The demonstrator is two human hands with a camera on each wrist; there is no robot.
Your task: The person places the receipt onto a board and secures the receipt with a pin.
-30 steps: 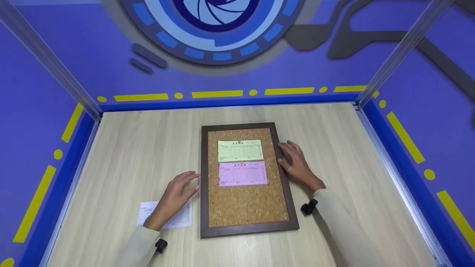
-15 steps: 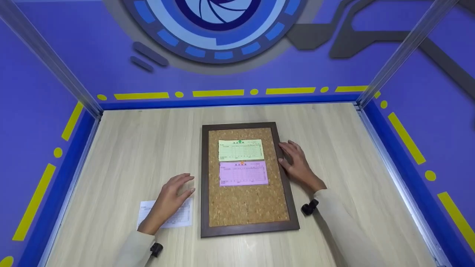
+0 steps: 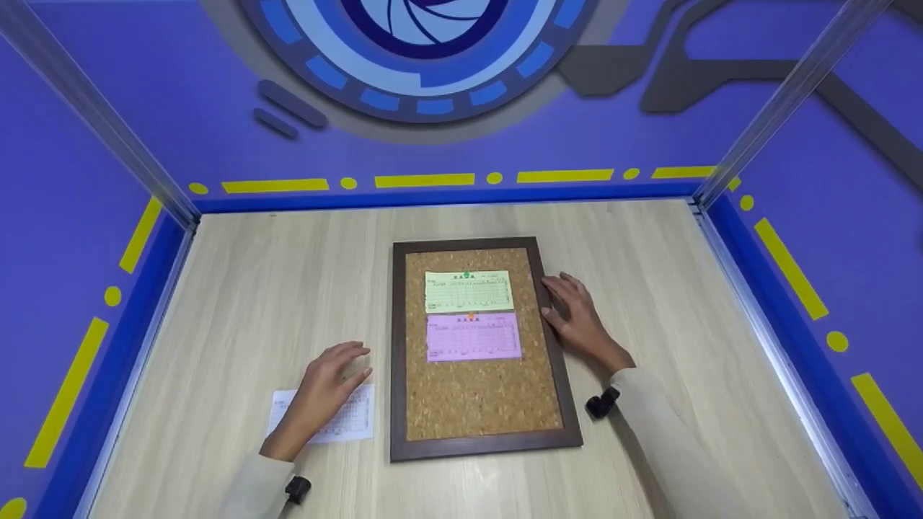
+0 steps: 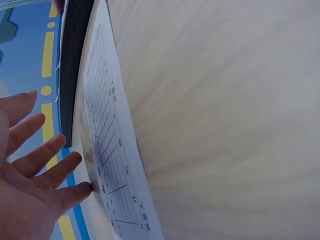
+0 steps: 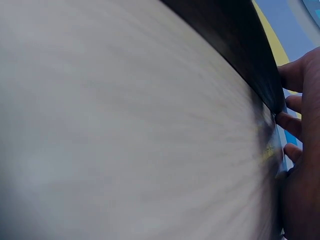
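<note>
A cork board point(image 3: 483, 404) in a dark brown frame lies at mid-table in the head view. A green form point(image 3: 467, 291) is fixed to it by a green pushpin point(image 3: 466, 274); below, an orange pushpin point(image 3: 471, 316) fixes a purple form point(image 3: 473, 337). My right hand point(image 3: 580, 321) rests its fingertips and thumb against the frame's right side. Left of the board, my left hand point(image 3: 324, 389) hovers with spread, relaxed fingers and holds nothing. Beneath it lies a white printed form point(image 3: 353, 418), partly hidden by the hand; its grid also shows in the left wrist view.
The wooden tabletop point(image 3: 288, 274) is bounded by blue-purple walls point(image 3: 461, 155) with yellow markings at the back and both sides. Metal posts point(image 3: 786, 94) stand in the corners. A black wrist camera point(image 3: 602, 402) sits on each sleeve.
My left hand has moved away from the board's left edge, back and to the left over the white form. The right hand has stayed at the frame.
</note>
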